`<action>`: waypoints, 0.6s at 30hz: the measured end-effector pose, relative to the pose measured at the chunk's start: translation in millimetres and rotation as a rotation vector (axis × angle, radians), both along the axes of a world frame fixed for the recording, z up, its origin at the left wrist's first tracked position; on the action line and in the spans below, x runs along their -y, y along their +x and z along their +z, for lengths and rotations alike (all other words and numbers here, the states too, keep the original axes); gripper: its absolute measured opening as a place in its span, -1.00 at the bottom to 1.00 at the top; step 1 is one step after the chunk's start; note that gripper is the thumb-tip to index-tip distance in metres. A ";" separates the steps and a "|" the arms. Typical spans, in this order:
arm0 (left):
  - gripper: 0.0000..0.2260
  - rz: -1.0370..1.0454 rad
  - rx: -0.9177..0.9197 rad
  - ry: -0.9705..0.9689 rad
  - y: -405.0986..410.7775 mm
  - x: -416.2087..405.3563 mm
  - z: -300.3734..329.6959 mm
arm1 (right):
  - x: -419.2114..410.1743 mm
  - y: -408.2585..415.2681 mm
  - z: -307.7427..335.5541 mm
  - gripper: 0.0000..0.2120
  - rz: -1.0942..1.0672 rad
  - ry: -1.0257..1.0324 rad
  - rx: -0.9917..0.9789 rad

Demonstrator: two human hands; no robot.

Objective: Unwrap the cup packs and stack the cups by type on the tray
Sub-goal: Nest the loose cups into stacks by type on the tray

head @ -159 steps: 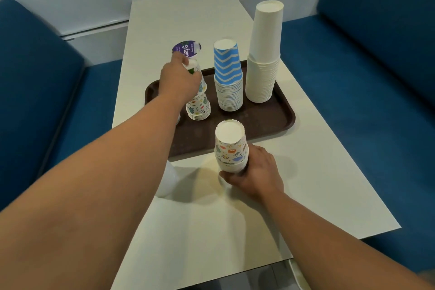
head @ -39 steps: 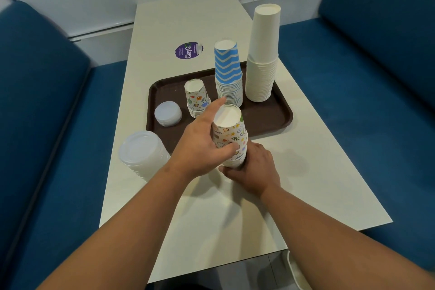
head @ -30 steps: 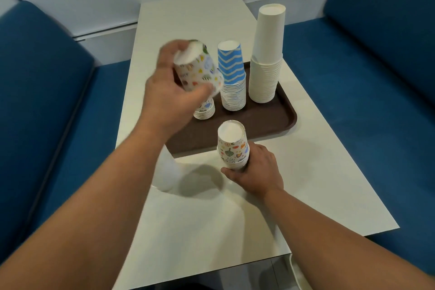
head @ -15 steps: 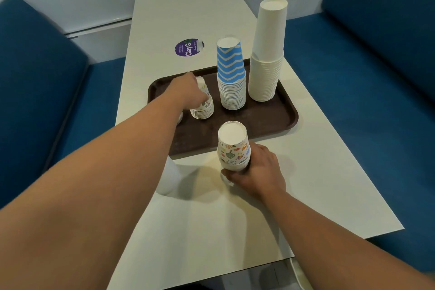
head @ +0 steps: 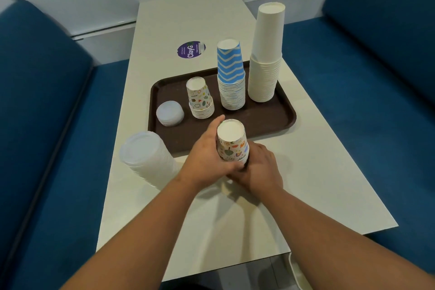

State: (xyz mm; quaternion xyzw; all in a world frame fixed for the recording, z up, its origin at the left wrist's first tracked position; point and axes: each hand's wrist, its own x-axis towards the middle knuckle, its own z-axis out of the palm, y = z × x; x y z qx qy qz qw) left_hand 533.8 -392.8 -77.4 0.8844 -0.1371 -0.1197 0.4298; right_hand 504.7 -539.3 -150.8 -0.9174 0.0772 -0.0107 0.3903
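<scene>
Presently, left hand (head: 207,160) and right hand (head: 261,172) curl their fingers round the patterned paper cup stack (head: 231,140), upside down on the matte cream worktop (head: 306,172). Beyond, brown plastic tray (head: 277,122): conical patterned, blue-zigzag (head: 230,77) and plain white stacks (head: 266,54).

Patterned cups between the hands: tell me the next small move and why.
Probably lift the top cup off with the left hand while the right hand steadies the patterned stack on the table, then add it to the matching stack on the tray.
</scene>
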 end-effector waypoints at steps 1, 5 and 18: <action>-0.02 0.020 0.035 0.003 -0.6 1.2 -1.2 | 0.0 -1.0 -0.2 -0.40 0.005 0.005 0.010; -0.10 0.045 0.103 -0.028 -0.1 0.2 1.9 | -1.0 0.7 0.4 -0.35 0.017 -0.035 -0.012; -0.14 0.197 0.237 -0.308 20.4 -1.7 46.5 | -0.7 2.4 -8.3 -0.41 0.026 -0.036 0.041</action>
